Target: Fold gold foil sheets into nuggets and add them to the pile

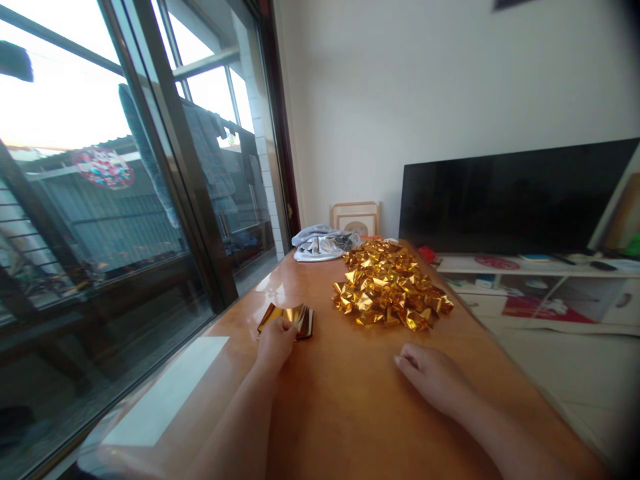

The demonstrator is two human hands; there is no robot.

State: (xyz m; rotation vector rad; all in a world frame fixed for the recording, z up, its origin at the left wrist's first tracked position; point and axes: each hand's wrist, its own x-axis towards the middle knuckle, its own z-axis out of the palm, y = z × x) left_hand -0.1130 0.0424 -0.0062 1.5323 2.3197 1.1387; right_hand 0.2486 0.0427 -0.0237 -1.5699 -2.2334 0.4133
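A small stack of gold foil sheets [307,325] lies on the wooden table in front of me. My left hand [277,343] is closed at its near edge, thumb and fingers pinching a gold foil sheet [283,313] that curves up from the stack. To the right, my right hand [429,371] rests low over the tabletop with its fingers curled in, and nothing shows in it. Beyond that hand spreads a heap of folded gold foil pieces [387,287], shiny and crumpled-looking, apart from both hands.
The wooden table [330,413] runs away from me beside a glass sliding door [165,200]. Folded grey cloth [323,243] sits at its far end, near a framed picture [356,219]. At right, a large television [510,200] stands on a white cabinet [565,273].
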